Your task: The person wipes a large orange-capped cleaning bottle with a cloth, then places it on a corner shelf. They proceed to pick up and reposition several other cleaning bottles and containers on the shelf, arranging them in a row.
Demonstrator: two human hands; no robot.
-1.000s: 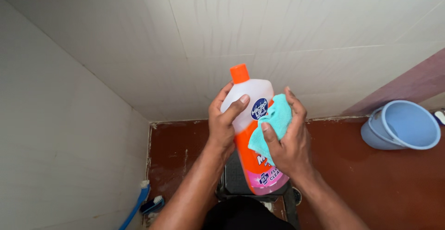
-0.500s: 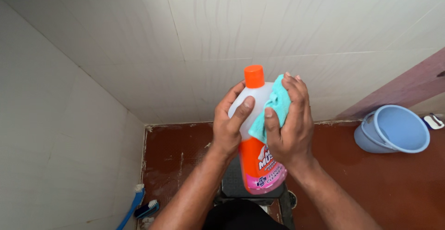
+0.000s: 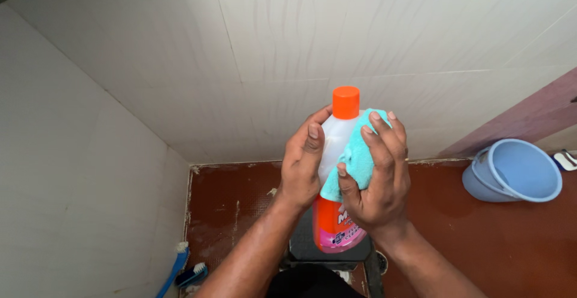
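Note:
I hold a plastic cleaner bottle [image 3: 335,148] upright in front of me. It has an orange cap, a clear upper body and an orange and pink label lower down. My left hand [image 3: 305,160] wraps its left side, fingers around the shoulder. A teal cloth [image 3: 354,157] lies against the front of the bottle, pressed there by my right hand [image 3: 377,178], with fingers reaching near the neck.
White tiled walls meet in a corner at the left. Below is a reddish-brown floor. A pale blue bucket [image 3: 517,172] stands at the right by a maroon wall strip. Blue brushes [image 3: 180,268] lean at the bottom left. A dark stool [image 3: 330,251] sits under the bottle.
The bottle has turned and shifted slightly right. My right hand with the cloth has slid over the bottle's upper front, and my left hand has moved round its side.

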